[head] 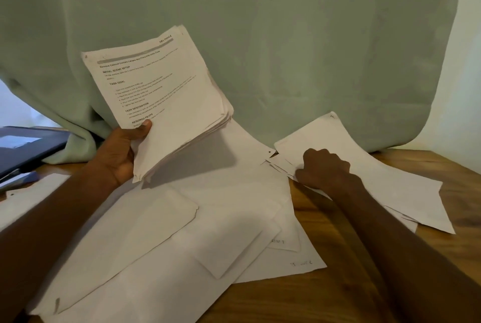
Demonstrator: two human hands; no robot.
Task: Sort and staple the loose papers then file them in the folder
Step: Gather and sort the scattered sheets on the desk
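**Papers spread across the table**

The left hand (118,156) holds a thick stack of papers (166,103) raised and tilted, thumb over the printed top page. The right hand (326,169) has its fingers curled on the edge of a sheet (364,166) at the right. Loose sheets (182,231) overlap on the wooden table (325,296). A dark folder (28,148) lies far left, partly under the green cloth (286,49) hanging behind.

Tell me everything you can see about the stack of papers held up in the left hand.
The stack of papers is a thick sheaf of white sheets with worn, slightly fanned edges. Its top page carries printed headings such as "TASK GOAL". It is held tilted above the table, in front of a green cloth. The left hand grips its lower edge, thumb on the front page.
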